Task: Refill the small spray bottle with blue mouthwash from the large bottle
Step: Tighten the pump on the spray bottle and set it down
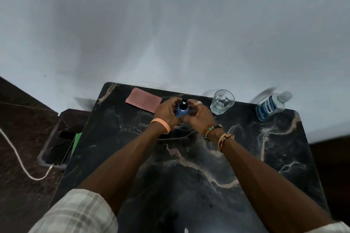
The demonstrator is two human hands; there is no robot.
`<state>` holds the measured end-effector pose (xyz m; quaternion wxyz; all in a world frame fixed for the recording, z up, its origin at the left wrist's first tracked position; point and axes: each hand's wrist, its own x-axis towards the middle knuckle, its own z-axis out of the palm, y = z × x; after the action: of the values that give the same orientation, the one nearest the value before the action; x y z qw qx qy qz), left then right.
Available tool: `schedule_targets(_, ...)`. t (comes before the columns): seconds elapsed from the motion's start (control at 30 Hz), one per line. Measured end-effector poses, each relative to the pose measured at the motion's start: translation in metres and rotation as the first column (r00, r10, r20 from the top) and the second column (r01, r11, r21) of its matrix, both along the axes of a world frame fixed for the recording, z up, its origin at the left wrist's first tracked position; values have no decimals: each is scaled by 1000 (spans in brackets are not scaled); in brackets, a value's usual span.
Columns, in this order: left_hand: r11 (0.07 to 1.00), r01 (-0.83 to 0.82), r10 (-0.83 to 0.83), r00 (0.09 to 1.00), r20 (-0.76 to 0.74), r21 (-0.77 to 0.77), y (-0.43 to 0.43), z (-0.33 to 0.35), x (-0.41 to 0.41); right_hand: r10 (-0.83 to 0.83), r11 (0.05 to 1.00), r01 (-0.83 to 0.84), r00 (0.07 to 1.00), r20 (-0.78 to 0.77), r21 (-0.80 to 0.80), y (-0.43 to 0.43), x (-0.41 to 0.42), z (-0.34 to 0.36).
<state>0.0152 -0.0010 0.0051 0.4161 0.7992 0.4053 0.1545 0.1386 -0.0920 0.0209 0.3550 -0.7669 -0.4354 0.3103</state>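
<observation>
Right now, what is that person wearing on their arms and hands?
Left hand: a peach rubber wristband. Right hand: a silvery ring, a bracelet of green and dark beads, and a woven thread band. The left sleeve is pale checked cloth.

This is looking like a room at home: a drinking glass and a mouthwash bottle are standing on a stone table.

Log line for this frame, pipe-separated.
left hand: holds small spray bottle | right hand: holds same bottle | sprayer top: on | large bottle: far right, untouched | glass: between bottles
</observation>
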Motion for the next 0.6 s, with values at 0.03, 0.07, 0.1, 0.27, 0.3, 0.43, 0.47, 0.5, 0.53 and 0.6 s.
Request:
schedule_targets(0.03,999,9,-7,1000,29,-48,5,3,5,22,1000,-22,1000,12,5,4,4,1)
schedule_targets(0.07,994,19,-12,997,70,-104,11,4,10,33,999,-33,999,22,13,8,9,0)
schedule_targets(0.1,986,29,-11,993,114,-162,18,4,16,30,999,-31,999,29,19,12,13,-1)
schedule_targets(0.27,971,43,3,982,191,-237,39,0,33,-78,996,76,996,52,36,28,22,-9)
schedule_targets(0.3,975,36,7,982,188,-221,41,-3,35,-100,994,98,993,69,38,31,23,-12)
schedule_targets(0.43,998,53,-50,996,71,-42,44,-13,42,-209,978,210,955,211,20,42,23,-20)
schedule_targets(0.47,999,48,-49,998,37,17,44,-15,44,-226,973,231,944,242,9,44,22,-21)
schedule_targets(0.5,998,28,-29,999,22,55,44,-18,45,-235,970,244,936,262,-1,46,21,-22)
schedule_targets(0.53,997,0,-2,1000,25,74,43,-20,47,-238,968,249,931,276,-6,47,20,-23)
schedule_targets(0.6,995,-43,39,998,49,87,43,-24,49,-242,966,258,926,289,-17,49,18,-26)
